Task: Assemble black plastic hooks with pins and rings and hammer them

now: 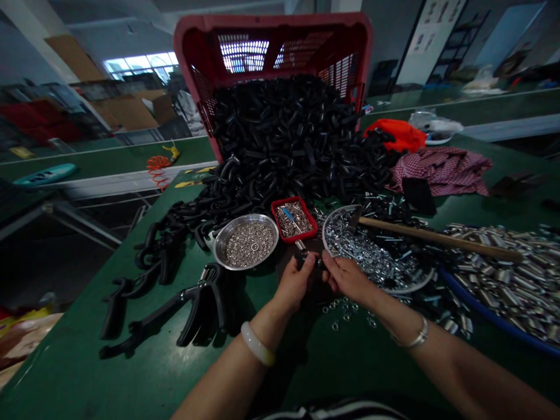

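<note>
My left hand (295,280) is closed around a small black part (301,255), and a metal coil spring (300,245) juts from its far end. Close beside it, my right hand (347,279) pinches with thumb and forefinger; what lies between those fingertips is too dark to make out. Both hands are over a dark plate (286,262) on the green table. Just beyond them sits a red tray (315,232) of small metal pins, with a blue-handled screwdriver (289,214) lying on the pins. To its left is a metal bowl (217,256) of tiny metal pieces.
A tipped red crate (271,22) spills black plastic handles (289,128) onto the table. At right, a wooden-handled hammer (437,236) lies across a bowl (415,289) of small metal fittings, near a pile of springs (507,274). Assembled hand grips (205,303) lie at left.
</note>
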`<act>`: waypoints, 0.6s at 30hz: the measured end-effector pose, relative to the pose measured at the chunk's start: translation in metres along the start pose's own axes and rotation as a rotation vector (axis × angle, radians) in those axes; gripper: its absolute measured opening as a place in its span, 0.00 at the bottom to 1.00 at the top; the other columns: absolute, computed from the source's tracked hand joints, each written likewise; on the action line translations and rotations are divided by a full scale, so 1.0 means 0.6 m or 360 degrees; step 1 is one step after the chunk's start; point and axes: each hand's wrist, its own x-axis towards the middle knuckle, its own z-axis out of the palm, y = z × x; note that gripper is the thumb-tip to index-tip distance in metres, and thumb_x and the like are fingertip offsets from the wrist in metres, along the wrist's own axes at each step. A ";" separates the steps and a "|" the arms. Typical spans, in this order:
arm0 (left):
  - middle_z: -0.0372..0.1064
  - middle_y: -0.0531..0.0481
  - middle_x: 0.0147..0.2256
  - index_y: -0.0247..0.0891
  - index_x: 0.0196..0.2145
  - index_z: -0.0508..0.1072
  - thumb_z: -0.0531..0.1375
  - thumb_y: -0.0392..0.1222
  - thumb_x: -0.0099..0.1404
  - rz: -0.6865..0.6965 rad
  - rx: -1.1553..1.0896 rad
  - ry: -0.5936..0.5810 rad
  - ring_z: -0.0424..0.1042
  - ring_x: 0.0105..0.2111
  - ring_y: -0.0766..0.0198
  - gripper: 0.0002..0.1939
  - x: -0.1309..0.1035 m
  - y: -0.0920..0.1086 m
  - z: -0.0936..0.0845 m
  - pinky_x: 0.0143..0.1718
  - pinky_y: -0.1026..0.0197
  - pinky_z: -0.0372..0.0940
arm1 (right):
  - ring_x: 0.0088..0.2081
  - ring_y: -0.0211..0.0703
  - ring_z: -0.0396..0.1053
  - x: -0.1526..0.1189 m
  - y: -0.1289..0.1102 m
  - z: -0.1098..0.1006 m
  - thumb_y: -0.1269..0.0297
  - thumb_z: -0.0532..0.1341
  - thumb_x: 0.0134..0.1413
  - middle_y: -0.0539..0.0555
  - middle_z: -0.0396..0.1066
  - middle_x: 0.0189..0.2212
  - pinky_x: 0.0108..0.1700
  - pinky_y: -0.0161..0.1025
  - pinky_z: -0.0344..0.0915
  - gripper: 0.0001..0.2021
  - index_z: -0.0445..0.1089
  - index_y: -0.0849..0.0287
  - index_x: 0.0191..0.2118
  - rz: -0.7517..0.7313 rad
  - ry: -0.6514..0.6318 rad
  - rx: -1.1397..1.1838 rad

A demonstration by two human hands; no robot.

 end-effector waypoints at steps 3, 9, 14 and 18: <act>0.57 0.60 0.17 0.37 0.34 0.66 0.61 0.58 0.50 -0.0173 -0.0102 0.0027 0.52 0.14 0.76 0.22 -0.002 0.001 0.005 0.14 0.71 0.47 | 0.19 0.35 0.61 0.004 0.006 -0.004 0.39 0.40 0.53 0.48 0.61 0.14 0.25 0.34 0.56 0.30 0.63 0.58 0.21 -0.0102 -0.0070 0.0024; 0.55 0.60 0.17 0.38 0.33 0.64 0.63 0.57 0.48 -0.0251 -0.0196 0.0075 0.53 0.13 0.76 0.23 -0.008 0.012 0.007 0.14 0.72 0.47 | 0.15 0.35 0.56 0.004 0.000 -0.006 0.41 0.30 0.55 0.49 0.56 0.10 0.20 0.33 0.52 0.35 0.60 0.58 0.17 0.0113 -0.0179 -0.0056; 0.57 0.59 0.19 0.37 0.30 0.63 0.63 0.58 0.48 -0.0459 -0.0298 0.0074 0.53 0.13 0.77 0.22 -0.013 0.013 0.004 0.13 0.73 0.45 | 0.33 0.44 0.68 0.002 -0.009 -0.008 0.48 0.42 0.58 0.57 0.71 0.31 0.32 0.37 0.59 0.23 0.68 0.58 0.34 -0.0428 0.0310 -0.0802; 0.57 0.58 0.19 0.35 0.28 0.64 0.62 0.59 0.49 -0.0510 -0.0328 0.0022 0.52 0.13 0.78 0.23 -0.015 0.013 -0.001 0.13 0.73 0.44 | 0.30 0.42 0.68 0.002 -0.013 -0.009 0.51 0.36 0.60 0.55 0.71 0.27 0.30 0.36 0.58 0.27 0.67 0.57 0.30 -0.0261 0.0119 -0.0815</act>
